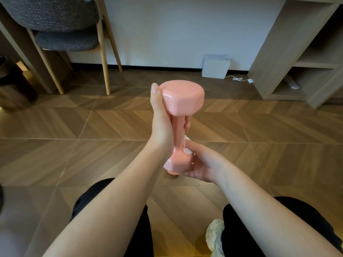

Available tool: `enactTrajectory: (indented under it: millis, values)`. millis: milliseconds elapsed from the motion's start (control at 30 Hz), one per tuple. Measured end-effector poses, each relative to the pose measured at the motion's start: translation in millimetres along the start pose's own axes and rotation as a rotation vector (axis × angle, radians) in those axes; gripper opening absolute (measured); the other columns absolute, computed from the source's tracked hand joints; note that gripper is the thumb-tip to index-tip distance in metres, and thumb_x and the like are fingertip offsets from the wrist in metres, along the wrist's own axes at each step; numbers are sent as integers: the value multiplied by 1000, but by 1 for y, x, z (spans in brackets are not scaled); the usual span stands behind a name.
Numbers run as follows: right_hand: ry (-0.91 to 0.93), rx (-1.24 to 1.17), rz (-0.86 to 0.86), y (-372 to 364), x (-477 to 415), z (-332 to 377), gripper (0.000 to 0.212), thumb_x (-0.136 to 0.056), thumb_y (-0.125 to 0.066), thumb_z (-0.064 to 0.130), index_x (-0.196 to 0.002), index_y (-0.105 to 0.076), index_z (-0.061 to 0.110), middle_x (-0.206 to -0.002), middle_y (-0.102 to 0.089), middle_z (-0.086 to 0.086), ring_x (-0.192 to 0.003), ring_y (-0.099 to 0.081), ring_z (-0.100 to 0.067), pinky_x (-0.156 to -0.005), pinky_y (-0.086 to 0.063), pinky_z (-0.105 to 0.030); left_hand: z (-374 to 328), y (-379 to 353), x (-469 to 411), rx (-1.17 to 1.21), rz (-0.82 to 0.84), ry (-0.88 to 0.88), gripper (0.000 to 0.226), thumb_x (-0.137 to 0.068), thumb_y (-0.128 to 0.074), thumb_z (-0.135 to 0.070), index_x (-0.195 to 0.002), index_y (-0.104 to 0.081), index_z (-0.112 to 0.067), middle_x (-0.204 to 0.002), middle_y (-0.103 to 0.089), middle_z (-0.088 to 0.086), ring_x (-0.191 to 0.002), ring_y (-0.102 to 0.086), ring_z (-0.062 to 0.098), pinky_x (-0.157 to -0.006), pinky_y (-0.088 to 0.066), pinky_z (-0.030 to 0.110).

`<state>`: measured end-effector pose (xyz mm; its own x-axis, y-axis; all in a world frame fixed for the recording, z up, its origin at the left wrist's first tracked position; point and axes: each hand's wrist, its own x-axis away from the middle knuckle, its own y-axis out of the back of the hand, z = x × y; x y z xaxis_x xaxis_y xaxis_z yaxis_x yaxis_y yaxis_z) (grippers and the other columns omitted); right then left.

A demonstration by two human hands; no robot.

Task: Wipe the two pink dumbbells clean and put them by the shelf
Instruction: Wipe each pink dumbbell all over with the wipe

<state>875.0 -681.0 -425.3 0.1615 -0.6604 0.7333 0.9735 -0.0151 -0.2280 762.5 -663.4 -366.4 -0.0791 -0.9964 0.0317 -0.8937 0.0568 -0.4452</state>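
I am seeing the left hand (161,125) curling round the upright pink dumbbell (182,97). The right hand (204,164) is pinching a wipe (187,150) against it.

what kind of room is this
Probably a home or hotel room: a grey upholstered chair, an open wooden shelf unit by the wall, wood-patterned flooring. The left hand and right hand hold the only gym gear, a pink dumbbell.

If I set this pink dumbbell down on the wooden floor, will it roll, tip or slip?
The glossy pink dumbbell looks smooth, so probably slippery in the left hand gripping its handle. Its heads show flat facets, so laid on the wooden floor it likely won't roll. Stood on end, it may tip: tall, narrow.
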Motion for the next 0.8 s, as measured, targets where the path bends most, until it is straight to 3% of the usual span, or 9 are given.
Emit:
enactTrajectory:
  millis: [100,200,367,433,500,567,700,800]
  values:
    - [-44,60,117,0,3,1,41,-90,-64,39,-126,-63,19,-125,-68,-14,-112,-67,-35,-70,-63,-40,-4,3,-2,78,37,53,90,-92,-7,-74,-86,-61,-2,-55,-41,12,-48,-34,23,-51,-28,32]
    - [-42,21,107,-2,5,-1,41,-94,-61,39,-131,-58,22,-123,-70,-11,-98,-71,-32,-64,-63,-39,-4,5,-6,39,109,68,92,-93,-6,-72,-90,-64,0,-53,-43,12,-48,-37,25,-52,-32,32]
    - [-33,-161,-8,-6,4,-3,29,-96,-59,32,-122,-60,20,-114,-71,-13,-101,-71,-34,-80,-59,-49,3,-1,-7,-211,12,103,91,-81,-22,-80,-94,-71,-4,-73,-64,13,-71,-57,25,-76,-46,42]
    - [-25,-240,-60,-5,6,-1,18,-96,-60,28,-108,-59,14,-101,-69,-15,-91,-70,-35,-78,-56,-51,6,-6,-5,-351,-44,87,79,-78,-33,-73,-99,-68,-6,-84,-65,6,-77,-59,17,-81,-49,36]
    - [-31,-277,-80,-5,8,-1,14,-96,-62,25,-97,-55,13,-95,-66,-16,-90,-68,-36,-79,-54,-51,11,-8,-4,-422,-81,26,64,-80,-45,-66,-99,-65,-8,-83,-64,0,-73,-59,9,-76,-51,26]
    - [-42,-292,-69,-4,8,-2,16,-96,-62,25,-95,-53,12,-97,-65,-17,-94,-66,-37,-81,-53,-51,13,-9,-2,-409,-117,-3,53,-84,-52,-63,-85,-62,-10,-73,-60,0,-66,-57,10,-70,-50,24]
    - [-28,-246,-40,-3,6,-3,20,-96,-62,27,-109,-56,14,-115,-67,-16,-93,-68,-35,-82,-56,-49,11,-9,0,-368,-122,-73,70,-68,-46,-76,-70,-53,-6,-62,-50,9,-58,-47,19,-58,-42,31]
    - [-28,-141,-22,-1,4,-3,31,-92,-65,29,-119,-61,14,-123,-68,-13,-91,-70,-32,-86,-56,-45,8,-7,-1,-309,-94,-95,75,-64,-39,-79,-67,-51,-6,-62,-44,14,-58,-40,22,-59,-36,34]
